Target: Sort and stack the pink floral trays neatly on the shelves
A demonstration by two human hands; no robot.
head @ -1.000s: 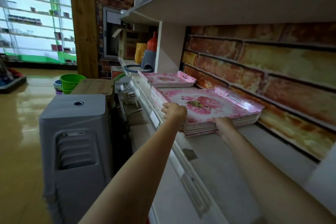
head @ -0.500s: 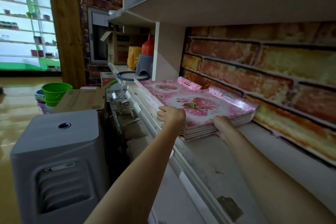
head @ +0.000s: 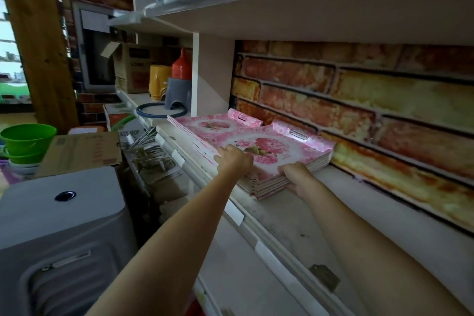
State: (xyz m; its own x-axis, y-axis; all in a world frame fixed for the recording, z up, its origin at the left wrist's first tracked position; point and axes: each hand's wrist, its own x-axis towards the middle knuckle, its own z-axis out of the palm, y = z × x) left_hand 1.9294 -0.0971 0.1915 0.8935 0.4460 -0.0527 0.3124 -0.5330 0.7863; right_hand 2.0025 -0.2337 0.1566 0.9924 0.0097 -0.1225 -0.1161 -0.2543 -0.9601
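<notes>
On the white shelf (head: pixel 295 215), against the brick-patterned wall (head: pixel 359 100), sits my stack of pink floral trays (head: pixel 266 151). The top tray is glossy, with a white middle, a cluster of deep pink flowers and a pale pink rim of small blossoms. An oval slot handle is cut into its upturned far edge. Under it the layered rims show as thin pink and cream lines. Just behind lies a second stack of trays (head: pixel 213 124) in the same pattern, its near edge tucked against the first stack.

My left hand (head: pixel 234 159) is at the front left corner of the near stack, fingers curled over the top tray's edge and gripping it. My right hand (head: pixel 297 176) is at the near right side, fingers wrapped round the stack's rims, holding them from the side and beneath. The stack lies between my two hands, resting on the shelf close to its front lip.
</notes>
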